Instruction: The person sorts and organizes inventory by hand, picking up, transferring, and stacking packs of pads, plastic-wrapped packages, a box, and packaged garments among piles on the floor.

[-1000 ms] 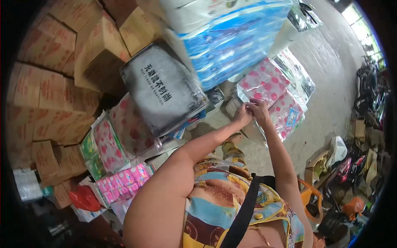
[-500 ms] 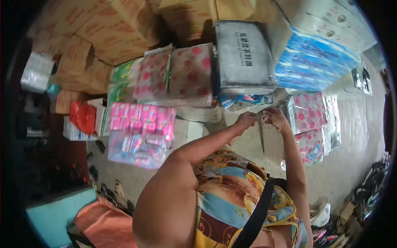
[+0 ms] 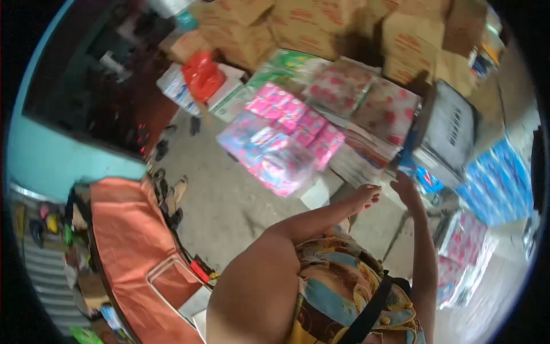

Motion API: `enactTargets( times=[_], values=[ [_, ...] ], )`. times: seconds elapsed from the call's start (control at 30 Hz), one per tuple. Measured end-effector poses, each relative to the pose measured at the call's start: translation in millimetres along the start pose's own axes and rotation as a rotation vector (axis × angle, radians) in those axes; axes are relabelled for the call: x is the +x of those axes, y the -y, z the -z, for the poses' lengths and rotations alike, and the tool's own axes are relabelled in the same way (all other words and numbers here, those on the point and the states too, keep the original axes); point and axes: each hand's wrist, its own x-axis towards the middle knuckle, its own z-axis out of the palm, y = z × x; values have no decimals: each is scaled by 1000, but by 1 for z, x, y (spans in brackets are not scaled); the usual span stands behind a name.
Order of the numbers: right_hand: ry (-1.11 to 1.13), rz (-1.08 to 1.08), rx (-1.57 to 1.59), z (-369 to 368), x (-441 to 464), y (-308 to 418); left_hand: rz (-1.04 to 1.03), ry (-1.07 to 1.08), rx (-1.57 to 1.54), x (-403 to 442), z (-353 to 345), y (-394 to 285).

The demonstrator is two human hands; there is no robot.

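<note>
My left hand [image 3: 365, 198] is in front of my body with its fingers loosely curled, and nothing shows in it. Just to its right, my right hand [image 3: 405, 189] has its fingers apart and holds nothing visible. Beyond both hands lie stacked packs with red dots [image 3: 385, 111] in clear plastic. A grey printed package [image 3: 450, 133] stands to the right, above a blue pack [image 3: 421, 175]. Pink packets [image 3: 292, 117] and a clear bag of pink and blue items [image 3: 275, 157] are farther left.
Brown cartons [image 3: 309, 26] line the back. A red bag [image 3: 203, 75] sits on boxes at the upper left. Shoes [image 3: 172, 198] lie beside an orange cloth-covered seat [image 3: 129, 229]. Blue-wrapped packs [image 3: 497, 182] and more dotted packs [image 3: 461, 241] are at the right.
The view has swung left, bringing in the orange cloth and shoes. My hands, close together before, have come apart and moved from the right-hand dotted packs to near the central stacks.
</note>
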Motion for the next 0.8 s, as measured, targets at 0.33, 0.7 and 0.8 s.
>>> enactTargets(
  times=[0.33,0.7,0.8],
  values=[
    [-289,180,20,-15,94,22,-140,-162,-270,31,46,-60],
    [-609,-280,-197,-15,162,-35,-193,-243,-355,34,54,-127],
    [-600,-295,69,-11,170,-86,-204,-192,-327,54,53,-132]
  ],
)
